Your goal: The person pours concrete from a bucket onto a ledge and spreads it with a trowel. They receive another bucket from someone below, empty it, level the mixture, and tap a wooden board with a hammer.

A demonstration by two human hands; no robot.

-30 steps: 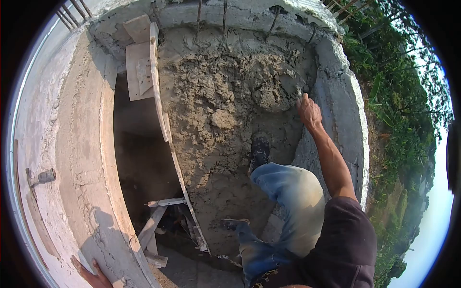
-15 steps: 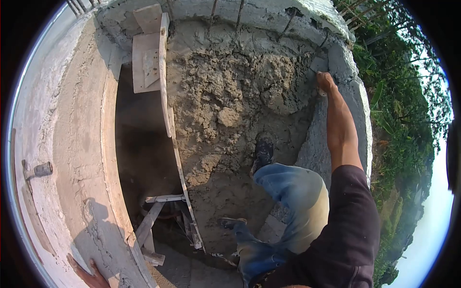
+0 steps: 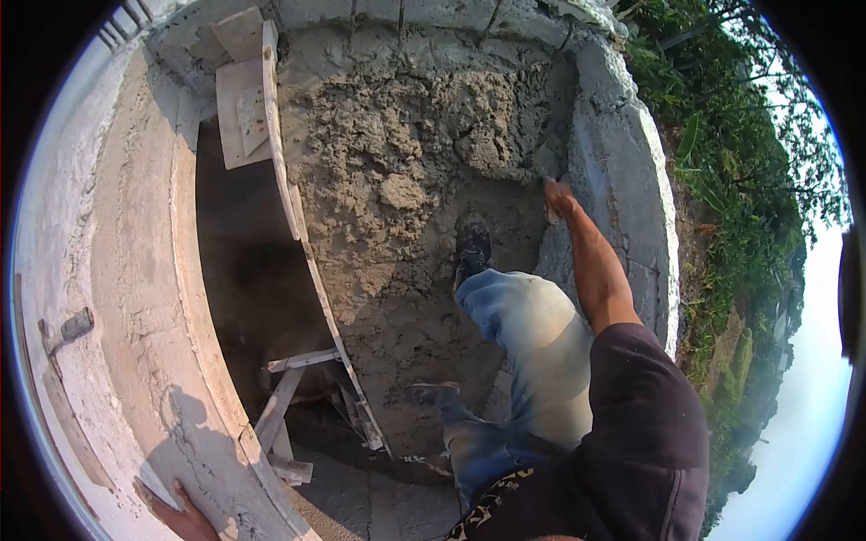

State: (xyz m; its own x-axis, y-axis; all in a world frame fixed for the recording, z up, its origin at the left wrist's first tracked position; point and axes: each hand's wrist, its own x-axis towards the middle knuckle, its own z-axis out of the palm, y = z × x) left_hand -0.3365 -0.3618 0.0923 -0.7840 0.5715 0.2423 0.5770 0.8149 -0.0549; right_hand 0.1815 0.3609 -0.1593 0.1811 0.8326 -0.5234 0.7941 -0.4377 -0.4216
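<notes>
My right hand (image 3: pixel 558 199) is closed round the handle of a trowel (image 3: pixel 548 160), whose grey blade lies against the wet concrete (image 3: pixel 388 153) where it meets the right wall. At the bottom left, my left hand (image 3: pixel 180 518) rests with its fingers apart on the pale concrete wall top. Rough, lumpy concrete fills the upper middle, and smoother mix lies lower down. My dark boot (image 3: pixel 473 245) stands in it, and the other foot (image 3: pixel 433 392) is further down and left.
Wooden form boards (image 3: pixel 281 171) edge the concrete beside a deep dark opening (image 3: pixel 257 261). Wooden braces (image 3: pixel 281 408) cross its lower part. A hammer-like tool (image 3: pixel 72 327) lies on the left wall. Rebar (image 3: pixel 401 16) sticks up at the top. Beyond the right wall (image 3: pixel 622 171) are trees and a slope.
My right hand and the trowel have moved down along the right wall, toward my boot. The view has shifted somewhat; my left hand still rests on the wall.
</notes>
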